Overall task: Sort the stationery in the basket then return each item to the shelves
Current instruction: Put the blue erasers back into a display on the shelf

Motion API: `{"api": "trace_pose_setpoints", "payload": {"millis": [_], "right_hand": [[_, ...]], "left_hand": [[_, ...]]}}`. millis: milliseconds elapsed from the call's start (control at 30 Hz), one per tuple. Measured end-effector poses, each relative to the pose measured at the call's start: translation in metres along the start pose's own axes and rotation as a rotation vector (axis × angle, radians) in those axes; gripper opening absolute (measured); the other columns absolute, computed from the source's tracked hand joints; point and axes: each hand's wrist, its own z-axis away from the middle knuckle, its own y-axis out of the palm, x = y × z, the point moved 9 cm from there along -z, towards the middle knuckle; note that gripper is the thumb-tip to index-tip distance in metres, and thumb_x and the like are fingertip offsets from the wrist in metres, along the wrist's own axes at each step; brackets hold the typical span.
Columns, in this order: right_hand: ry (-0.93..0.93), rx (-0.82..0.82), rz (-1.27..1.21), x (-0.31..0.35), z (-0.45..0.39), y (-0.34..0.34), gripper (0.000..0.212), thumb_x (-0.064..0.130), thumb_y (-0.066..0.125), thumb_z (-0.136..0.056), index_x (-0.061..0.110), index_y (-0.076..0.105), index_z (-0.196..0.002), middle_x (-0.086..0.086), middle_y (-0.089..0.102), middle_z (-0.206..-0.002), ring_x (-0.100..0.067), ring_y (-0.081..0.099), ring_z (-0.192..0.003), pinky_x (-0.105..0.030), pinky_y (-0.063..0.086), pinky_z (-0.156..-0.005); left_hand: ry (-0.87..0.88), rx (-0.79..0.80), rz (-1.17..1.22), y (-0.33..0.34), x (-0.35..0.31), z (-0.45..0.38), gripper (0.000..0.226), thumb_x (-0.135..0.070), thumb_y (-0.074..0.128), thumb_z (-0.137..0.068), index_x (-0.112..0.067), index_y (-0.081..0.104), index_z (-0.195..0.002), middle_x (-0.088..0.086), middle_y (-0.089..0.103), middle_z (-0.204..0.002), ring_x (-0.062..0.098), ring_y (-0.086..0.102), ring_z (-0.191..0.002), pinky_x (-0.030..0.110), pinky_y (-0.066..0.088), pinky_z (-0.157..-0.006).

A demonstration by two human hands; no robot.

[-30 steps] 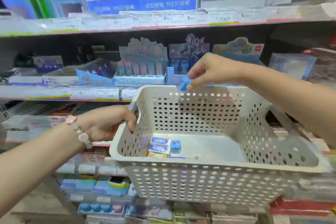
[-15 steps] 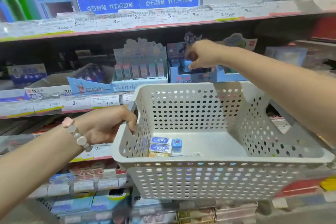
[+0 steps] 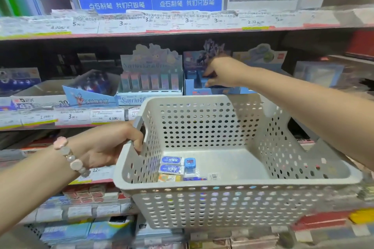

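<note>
From the head camera, the person's right hand (image 3: 219, 73) is now reaching deep into the blue display box (image 3: 202, 89) on the middle shelf (image 3: 81, 121), just beyond the far rim of the basket (image 3: 232, 185). A second ago that hand was hovering over the basket's far edge with a small blue item pinched in its fingertips; half a second ago it had reached the mouth of the box with the blue piece showing. Now the hand is turned away and dipped in, fingers curled downward, and I cannot tell whether they hold the piece or have let it go; the item itself is hidden behind the hand. My guess is that this one is being set down among its kind, so one more piece is nearly back where it belongs. The left hand (image 3: 113, 143) has not shifted: it grips the basket's left handle, fingers wrapped over the rim, keeping it level in front of the shelves. In the basket's near-left corner lie two blue-and-white erasers (image 3: 171, 164), a small blue sharpener-like item (image 3: 189, 164) beside them, a yellowish packet (image 3: 169, 178) and a thin dark blue piece (image 3: 195, 178), so several returns remain.
</note>
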Motion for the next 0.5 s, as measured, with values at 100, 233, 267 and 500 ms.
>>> {"api": "trace_pose_setpoints", "payload": {"millis": [100, 233, 267, 500], "right_hand": [[-0.02, 0.05, 0.003, 0.0, 0.003, 0.003, 0.03, 0.017, 0.05, -0.091, -0.006, 0.064, -0.106, -0.025, 0.065, -0.106, -0.039, 0.058, -0.095, -0.043, 0.049, -0.081], [-0.029, 0.046, 0.005, 0.003, 0.014, 0.001, 0.035, 0.003, 0.039, -0.095, -0.002, 0.058, -0.124, -0.019, 0.059, -0.122, -0.036, 0.053, -0.102, -0.034, 0.042, -0.081], [-0.044, 0.025, 0.018, 0.005, 0.016, 0.0, 0.036, 0.002, 0.039, -0.095, 0.0, 0.058, -0.125, -0.019, 0.059, -0.119, -0.033, 0.052, -0.093, -0.032, 0.036, -0.072], [-0.05, -0.051, -0.072, 0.005, 0.019, -0.001, 0.039, 0.003, 0.039, -0.094, 0.003, 0.055, -0.129, -0.019, 0.058, -0.117, -0.035, 0.055, -0.103, -0.034, 0.042, -0.079]], "left_hand": [[0.011, -0.004, -0.016, -0.002, 0.002, 0.0, 0.063, -0.002, 0.049, -0.048, 0.014, 0.055, -0.109, 0.013, 0.06, -0.067, 0.017, 0.059, -0.05, 0.021, 0.051, -0.048], [0.024, 0.021, -0.008, 0.0, -0.001, -0.003, 0.052, 0.0, 0.048, -0.049, 0.008, 0.056, -0.099, 0.009, 0.06, -0.055, 0.017, 0.058, -0.045, 0.021, 0.05, -0.044], [0.006, 0.049, 0.011, 0.003, -0.002, -0.003, 0.045, 0.002, 0.048, -0.05, 0.006, 0.058, -0.094, 0.009, 0.061, -0.054, 0.018, 0.059, -0.044, 0.022, 0.051, -0.043], [-0.056, 0.096, 0.039, 0.009, -0.003, -0.003, 0.04, 0.002, 0.047, -0.048, -0.004, 0.064, -0.083, 0.015, 0.068, -0.067, 0.024, 0.066, -0.053, 0.031, 0.054, -0.049]]}}
